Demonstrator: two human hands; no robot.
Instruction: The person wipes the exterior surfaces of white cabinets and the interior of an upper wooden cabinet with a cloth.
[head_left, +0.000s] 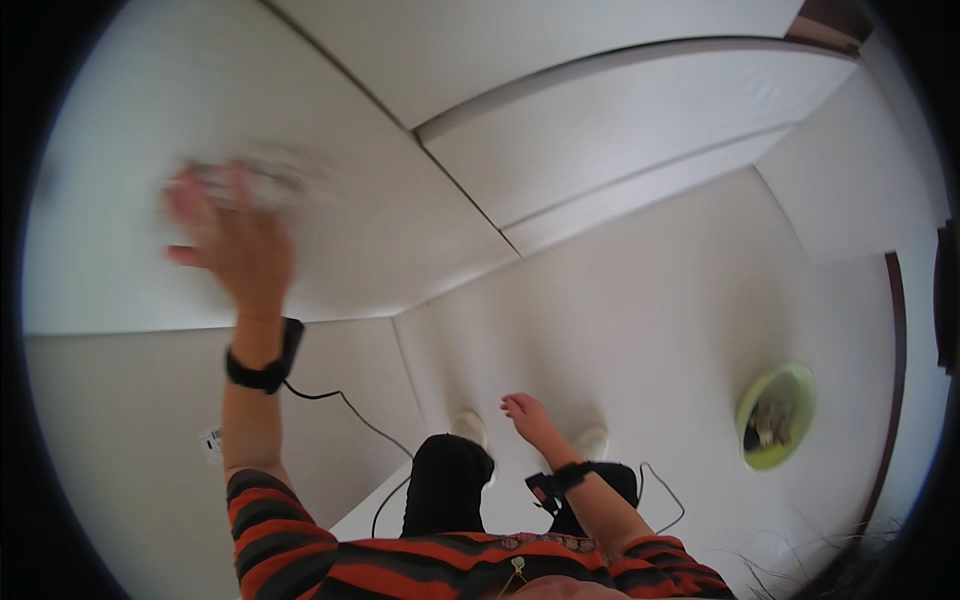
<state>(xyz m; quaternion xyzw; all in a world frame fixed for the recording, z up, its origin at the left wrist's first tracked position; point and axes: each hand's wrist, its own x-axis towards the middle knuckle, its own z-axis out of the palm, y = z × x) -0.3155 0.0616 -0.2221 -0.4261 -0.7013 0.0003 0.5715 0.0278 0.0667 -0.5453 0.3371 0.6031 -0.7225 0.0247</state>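
My left hand (251, 255) is raised to a white cabinet panel (352, 247) at the upper left, its fingers spread. Under and beyond the fingertips is a pale, patterned cloth (281, 172), pressed against the panel. Motion blur hides the cloth's outline and the exact grip. Low in front of my body hangs my right hand (531, 418), fingers loosely curled together and with nothing seen in them. It is over the floor between my knees and touches no object.
A light green plastic basin (802, 405) holding crumpled cloths (772, 421) stands on the pale floor (660, 315) at the right. A white drawer front (615, 127) adjoins the panel. Black cables (360, 427) trail from my wristbands. Dark trim (896, 360) edges the right side.
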